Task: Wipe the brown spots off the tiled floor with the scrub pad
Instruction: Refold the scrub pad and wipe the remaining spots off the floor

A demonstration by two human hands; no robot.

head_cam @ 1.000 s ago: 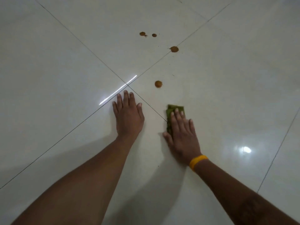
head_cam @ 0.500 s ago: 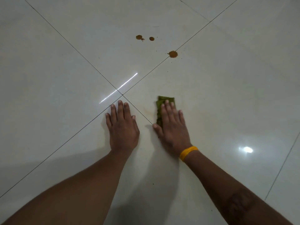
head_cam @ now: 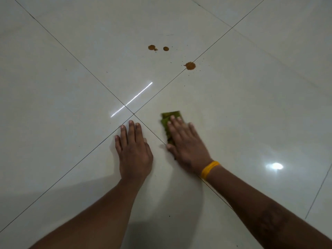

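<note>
My right hand (head_cam: 186, 144) lies flat on a green scrub pad (head_cam: 170, 116) and presses it onto the white tiled floor (head_cam: 251, 114); the hand and pad are blurred by motion, and only the pad's far end shows past my fingers. My left hand (head_cam: 133, 150) rests flat on the floor just left of it, fingers together, holding nothing. Three brown spots lie farther away: a large one (head_cam: 190, 65) on a grout line, and two smaller ones (head_cam: 151, 47) (head_cam: 165, 48) beyond it. Tiny brown specks surround the large spot.
Dark grout lines cross just beyond my left fingertips (head_cam: 133, 114). A bright streak of reflected light (head_cam: 132, 99) and a round glare (head_cam: 274, 166) sit on the glossy tiles. I wear a yellow band (head_cam: 209, 169) on my right wrist.
The nearest brown spot, visible one second ago ahead of the pad, is gone from view. My right hand slid the pad forward over that place and is now blurred. The left hand stayed planted.
</note>
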